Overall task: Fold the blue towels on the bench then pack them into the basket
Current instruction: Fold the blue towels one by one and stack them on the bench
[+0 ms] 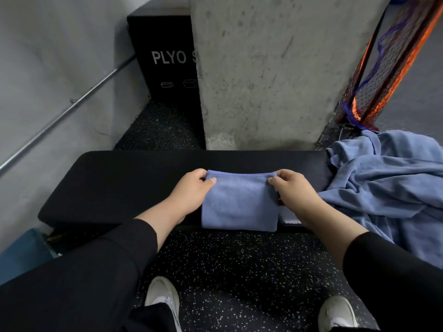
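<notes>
Black bench [115, 183] on speckled floor [239, 271] by concrete pillar [263, 68].

In front of me the black padded bench [115, 188] carries a folded blue towel [239, 207] at its near edge and a heap of unfolded towels [388, 188] on my right.

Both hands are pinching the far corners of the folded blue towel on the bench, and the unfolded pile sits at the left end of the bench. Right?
Not quite. The head view shows the left hand and right hand pinching the far corners of the folded blue towel on the bench, but the unfolded pile sits at the right end, not the left.
</notes>
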`<state>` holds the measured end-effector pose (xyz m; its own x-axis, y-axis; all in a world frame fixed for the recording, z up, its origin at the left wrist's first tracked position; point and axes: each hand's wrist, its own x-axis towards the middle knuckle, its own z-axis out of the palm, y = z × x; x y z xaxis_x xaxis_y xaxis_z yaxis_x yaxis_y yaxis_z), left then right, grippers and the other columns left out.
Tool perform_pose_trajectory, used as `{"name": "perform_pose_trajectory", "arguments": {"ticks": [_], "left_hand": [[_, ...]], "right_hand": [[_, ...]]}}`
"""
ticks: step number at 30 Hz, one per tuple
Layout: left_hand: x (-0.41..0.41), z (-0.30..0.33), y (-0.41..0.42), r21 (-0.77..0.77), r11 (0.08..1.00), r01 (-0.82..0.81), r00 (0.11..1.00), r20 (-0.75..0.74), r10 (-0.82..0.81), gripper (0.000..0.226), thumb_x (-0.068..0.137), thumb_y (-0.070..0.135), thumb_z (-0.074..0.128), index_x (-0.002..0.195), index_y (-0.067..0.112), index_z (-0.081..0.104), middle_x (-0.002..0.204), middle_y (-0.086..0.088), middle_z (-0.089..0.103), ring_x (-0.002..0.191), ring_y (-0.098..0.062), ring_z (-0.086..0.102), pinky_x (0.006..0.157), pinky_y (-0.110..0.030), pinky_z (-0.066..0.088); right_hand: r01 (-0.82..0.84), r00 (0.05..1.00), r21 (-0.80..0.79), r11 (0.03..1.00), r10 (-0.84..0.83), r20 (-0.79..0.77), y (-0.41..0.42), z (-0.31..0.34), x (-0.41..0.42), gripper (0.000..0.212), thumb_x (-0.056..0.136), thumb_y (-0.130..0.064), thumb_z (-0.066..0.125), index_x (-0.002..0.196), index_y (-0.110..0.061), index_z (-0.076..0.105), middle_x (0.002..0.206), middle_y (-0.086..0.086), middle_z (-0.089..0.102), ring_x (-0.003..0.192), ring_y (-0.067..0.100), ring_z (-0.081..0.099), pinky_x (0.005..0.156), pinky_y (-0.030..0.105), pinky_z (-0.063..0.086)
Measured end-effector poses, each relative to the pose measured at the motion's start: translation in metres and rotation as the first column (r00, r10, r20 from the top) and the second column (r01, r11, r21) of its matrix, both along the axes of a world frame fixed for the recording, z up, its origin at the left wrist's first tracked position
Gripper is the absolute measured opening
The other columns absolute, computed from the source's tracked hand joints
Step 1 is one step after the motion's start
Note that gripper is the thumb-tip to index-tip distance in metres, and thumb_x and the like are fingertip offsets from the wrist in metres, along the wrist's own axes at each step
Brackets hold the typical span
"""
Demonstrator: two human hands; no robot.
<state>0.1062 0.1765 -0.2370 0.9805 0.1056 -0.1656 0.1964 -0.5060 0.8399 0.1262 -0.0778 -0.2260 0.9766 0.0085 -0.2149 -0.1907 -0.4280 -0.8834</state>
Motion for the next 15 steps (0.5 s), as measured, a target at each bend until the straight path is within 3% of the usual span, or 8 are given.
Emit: {"name": "perform_pose_trajectory", "arguments": {"ticks": [3,5,7,9,12,15], "left_hand": [[0.018,-0.007,-0.006,0.091,0.996,-0.011,0.999,0.040,0.007,0.023,0.100,0.030,0.058,0.097,0.007,0.062,0.068,-0.005,0.055,0.061,-0.014,0.046,0.059,-0.033,0.037],[0.028,-0.011,-0.009,0.137,0.990,-0.019,0.999,0.053,0.012,0.016,0.100,0.029,0.059,0.104,0.014,0.063,0.068,0.001,0.055,0.061,-0.012,0.048,0.059,-0.029,0.038],[0.032,-0.014,-0.011,0.234,0.972,0.001,0.998,0.062,-0.016,0.030,0.100,0.030,0.059,0.128,0.022,0.058,0.094,0.002,0.064,0.087,-0.012,0.060,0.075,-0.027,0.046],[0.033,-0.018,-0.012,0.391,0.919,0.039,0.992,0.098,-0.083,0.047,0.101,0.031,0.058,0.146,0.025,0.046,0.127,0.003,0.056,0.118,-0.016,0.053,0.098,-0.033,0.045],[0.030,-0.018,-0.015,0.575,0.812,0.099,0.951,0.186,-0.247,0.045,0.102,0.029,0.053,0.147,0.025,0.047,0.143,0.005,0.046,0.129,-0.017,0.044,0.110,-0.038,0.035],[0.025,-0.016,-0.016,0.646,0.740,0.190,0.886,0.212,-0.412,0.040,0.103,0.027,0.050,0.143,0.024,0.054,0.146,0.008,0.048,0.134,-0.014,0.042,0.111,-0.033,0.027]], "right_hand": [[-0.003,0.999,-0.135,0.991,0.008,0.037,0.002,-0.005,0.020,0.015,0.094,-0.024,0.054,0.093,-0.020,0.068,0.076,-0.002,0.067,0.070,0.019,0.059,0.068,0.035,0.051],[-0.001,0.998,-0.224,0.975,0.014,0.058,0.003,-0.011,0.029,0.015,0.095,-0.027,0.056,0.099,-0.019,0.068,0.087,0.000,0.070,0.082,0.019,0.064,0.069,0.034,0.048],[-0.002,0.996,-0.321,0.947,0.029,0.080,0.002,-0.021,0.036,0.017,0.096,-0.031,0.060,0.105,-0.018,0.068,0.094,0.000,0.070,0.093,0.021,0.064,0.073,0.032,0.046],[-0.011,0.994,-0.428,0.904,0.056,0.094,0.001,-0.031,0.039,0.026,0.096,-0.035,0.063,0.114,-0.016,0.066,0.104,0.003,0.068,0.102,0.025,0.062,0.079,0.032,0.045],[0.032,0.971,-0.536,0.844,0.102,0.218,0.000,-0.036,0.036,0.039,0.095,-0.039,0.062,0.126,-0.016,0.061,0.118,0.007,0.059,0.110,0.030,0.056,0.090,0.040,0.048],[0.038,0.865,-0.573,0.818,0.260,0.428,0.006,-0.030,0.025,0.028,0.097,-0.030,0.061,0.120,-0.014,0.065,0.118,0.008,0.061,0.107,0.033,0.057,0.090,0.047,0.049]]}}
